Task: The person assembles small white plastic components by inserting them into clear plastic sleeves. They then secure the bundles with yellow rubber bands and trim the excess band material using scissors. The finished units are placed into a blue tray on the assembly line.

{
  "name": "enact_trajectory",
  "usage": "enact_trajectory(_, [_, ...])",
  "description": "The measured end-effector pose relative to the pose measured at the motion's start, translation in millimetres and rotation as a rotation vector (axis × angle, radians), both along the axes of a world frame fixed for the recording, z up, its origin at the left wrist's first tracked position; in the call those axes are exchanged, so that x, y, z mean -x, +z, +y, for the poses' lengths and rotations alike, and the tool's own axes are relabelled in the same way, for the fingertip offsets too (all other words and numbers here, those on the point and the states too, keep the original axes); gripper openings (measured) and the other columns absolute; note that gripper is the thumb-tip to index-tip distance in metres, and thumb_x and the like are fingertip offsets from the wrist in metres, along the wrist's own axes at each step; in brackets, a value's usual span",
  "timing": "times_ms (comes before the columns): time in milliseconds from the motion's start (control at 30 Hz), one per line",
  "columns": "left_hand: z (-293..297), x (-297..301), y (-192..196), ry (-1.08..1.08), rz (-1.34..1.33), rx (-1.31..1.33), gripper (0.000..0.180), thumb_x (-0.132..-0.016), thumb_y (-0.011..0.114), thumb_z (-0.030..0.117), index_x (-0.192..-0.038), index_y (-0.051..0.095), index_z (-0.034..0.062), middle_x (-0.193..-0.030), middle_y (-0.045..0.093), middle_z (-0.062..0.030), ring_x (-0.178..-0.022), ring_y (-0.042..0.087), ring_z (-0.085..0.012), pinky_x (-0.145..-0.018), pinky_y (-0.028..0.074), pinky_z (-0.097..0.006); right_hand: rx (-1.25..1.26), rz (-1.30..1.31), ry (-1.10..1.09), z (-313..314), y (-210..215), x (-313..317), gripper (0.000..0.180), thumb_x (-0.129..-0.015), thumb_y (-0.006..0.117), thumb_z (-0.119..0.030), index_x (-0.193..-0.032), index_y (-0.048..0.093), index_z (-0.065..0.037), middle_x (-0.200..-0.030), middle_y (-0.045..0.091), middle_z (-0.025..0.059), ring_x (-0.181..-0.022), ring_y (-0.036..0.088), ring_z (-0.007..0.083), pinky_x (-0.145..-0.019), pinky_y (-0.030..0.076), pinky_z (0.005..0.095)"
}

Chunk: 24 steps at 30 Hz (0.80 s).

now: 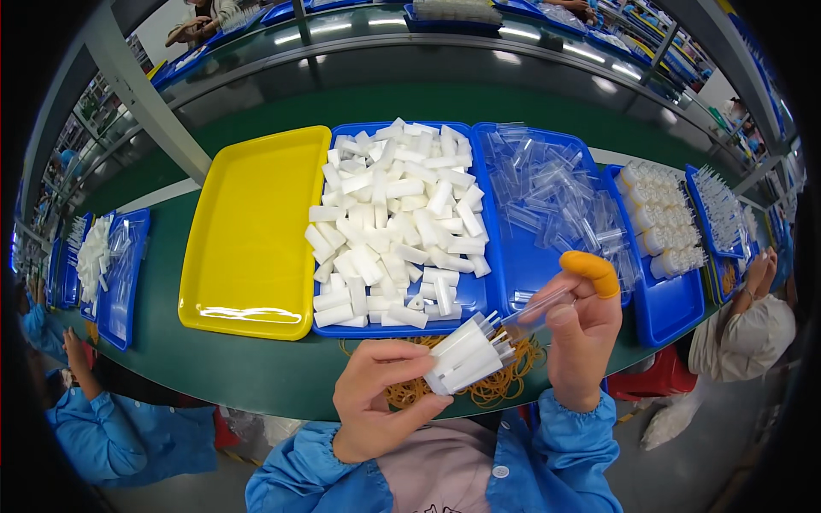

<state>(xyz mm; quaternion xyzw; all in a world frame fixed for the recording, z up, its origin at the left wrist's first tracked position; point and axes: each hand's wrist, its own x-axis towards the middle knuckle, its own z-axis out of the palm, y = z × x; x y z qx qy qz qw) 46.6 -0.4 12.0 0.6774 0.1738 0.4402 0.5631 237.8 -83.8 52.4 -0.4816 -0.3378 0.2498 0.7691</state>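
Between the thumb and fingers of my left hand (368, 395) is a bundle of white cylinders (466, 357), tilted, with clear tubes among them at its right end. My right hand (586, 342) pinches a clear plastic tube (539, 316) close to that end; whether the two touch I cannot tell. An orange finger cot (594, 272) covers one of its fingertips. Beneath the bundle, a heap of tan rubber bands (513, 376) lies on the green table. Just beyond my hands, white foam-like cylinders (393, 205) fill one blue tray, and loose clear tubes (556, 188) lie in another.
An empty yellow tray (248, 231) stands left of the white pieces. To the right, a blue tray (671, 321) carries finished-looking white bundles (658, 218). Co-workers in blue (128, 436) and pale clothing (753, 338) sit at either side. A metal post (141, 94) rises at the far left.
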Motion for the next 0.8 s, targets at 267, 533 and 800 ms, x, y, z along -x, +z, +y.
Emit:
enact_trajectory(267, [2.1,2.3,2.6,-0.040,0.069,-0.126,0.045,-0.063,0.078,0.000,-0.105,0.062,-0.0007,-0.107,0.051,-0.0137,-0.094,0.055,-0.0210,-0.083,0.046,-0.031,0.061,0.009,0.062,-6.4,-7.2,7.6,0.032,-0.076,0.065,0.006,-0.105,0.052,0.003,-0.087,0.059,0.0118,-0.078,0.064,0.0194,-0.074,0.054,0.0306])
enact_trajectory(533, [1.0,-3.3,20.7,-0.156,0.238,-0.230,0.053,-0.065,0.075,-0.003,-0.116,0.060,0.0004,-0.107,0.046,-0.0115,-0.088,0.054,-0.0188,-0.075,0.047,-0.028,-0.015,-0.011,0.009,-5.7,-5.0,16.3,0.030,-0.076,0.068,0.006,-0.103,0.054,0.003,-0.092,0.058,0.0105,-0.083,0.063,0.0190,-0.076,0.053,0.0297])
enact_trajectory(800, [5.5,-5.5,23.7,-0.214,0.268,-0.311,0.063,-0.065,0.074,-0.005,-0.124,0.054,0.0032,-0.108,0.044,-0.0113,-0.092,0.053,-0.0194,-0.079,0.047,-0.030,0.085,-0.076,0.102,-10.6,-2.3,7.2,0.030,-0.075,0.069,0.005,-0.101,0.056,0.004,-0.090,0.061,0.0107,-0.082,0.063,0.0163,-0.075,0.051,0.0276])
